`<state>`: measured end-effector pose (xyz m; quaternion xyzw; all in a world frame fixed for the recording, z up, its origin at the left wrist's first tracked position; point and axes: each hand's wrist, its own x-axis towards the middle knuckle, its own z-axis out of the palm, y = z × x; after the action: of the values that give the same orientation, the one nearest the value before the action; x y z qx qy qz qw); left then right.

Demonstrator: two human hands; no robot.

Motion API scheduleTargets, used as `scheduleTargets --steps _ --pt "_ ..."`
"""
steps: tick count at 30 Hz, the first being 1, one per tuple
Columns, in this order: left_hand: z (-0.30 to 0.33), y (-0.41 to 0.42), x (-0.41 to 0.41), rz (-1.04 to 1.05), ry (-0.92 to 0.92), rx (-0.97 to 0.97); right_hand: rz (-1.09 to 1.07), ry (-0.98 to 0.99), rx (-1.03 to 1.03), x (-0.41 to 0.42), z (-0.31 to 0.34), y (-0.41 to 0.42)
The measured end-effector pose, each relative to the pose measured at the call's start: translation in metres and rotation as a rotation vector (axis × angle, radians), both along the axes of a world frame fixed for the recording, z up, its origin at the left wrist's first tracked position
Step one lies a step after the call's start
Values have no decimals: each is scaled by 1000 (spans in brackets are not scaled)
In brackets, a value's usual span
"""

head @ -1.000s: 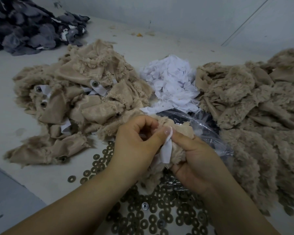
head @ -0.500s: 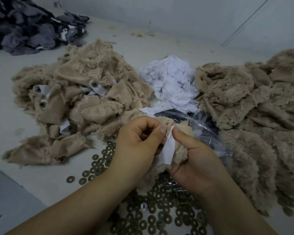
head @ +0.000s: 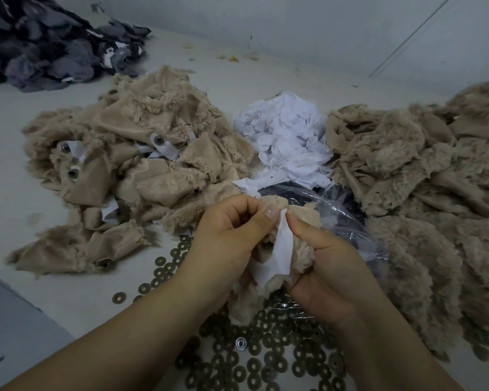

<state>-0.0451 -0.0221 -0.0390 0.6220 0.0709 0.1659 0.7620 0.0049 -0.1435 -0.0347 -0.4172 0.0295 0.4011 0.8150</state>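
White strip [head: 283, 246] upright in grip between left hand [head: 226, 238] and right hand [head: 331, 266]

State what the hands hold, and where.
Left hand pinches the beige fur piece at its top edge; right hand grips its side, thumb on the white strip.

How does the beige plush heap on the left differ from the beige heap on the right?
The left heap carries white strips and round metal studs among its pieces; the right heap shows none. The left heap mostly turns up smooth backing, the right heap mostly fluffy pile. Both are the same beige plush, lying on the table either side of the white scraps.
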Motion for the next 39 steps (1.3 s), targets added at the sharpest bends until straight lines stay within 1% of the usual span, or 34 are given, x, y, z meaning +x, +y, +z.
scheduleTargets --steps 6,10,13,19,22,25,28,30,32,34,36,39 --pt "1 1 2 -54 42 -198 7 -4 -2 -1 0 0" --pt "6 -3 1 7 5 -145 -5 -46 45 -5 1 3" --pt "8 -2 3 48 2 -119 -22 -62 36 -7 -1 5" --pt "7 -8 2 31 -24 -84 0 25 71 -6 -3 3" --pt "5 -8 2 35 -14 -73 13 15 68 -4 0 2" --pt "6 -5 1 -14 -25 -106 12 -2 100 -2 0 2" --pt "5 -1 3 -43 -20 -88 6 -23 89 1 -2 0" --pt "5 1 5 -39 -12 -117 36 -15 135 3 -2 -3" --pt "5 5 6 -23 2 -172 86 -2 263 5 -1 -6" --pt "5 8 7 2 25 -183 113 -5 374 8 1 -7" --pt "4 10 7 14 42 -185 114 -61 363 10 -2 -6" --pt "5 13 5 22 63 -173 74 -169 249 8 -5 -4"
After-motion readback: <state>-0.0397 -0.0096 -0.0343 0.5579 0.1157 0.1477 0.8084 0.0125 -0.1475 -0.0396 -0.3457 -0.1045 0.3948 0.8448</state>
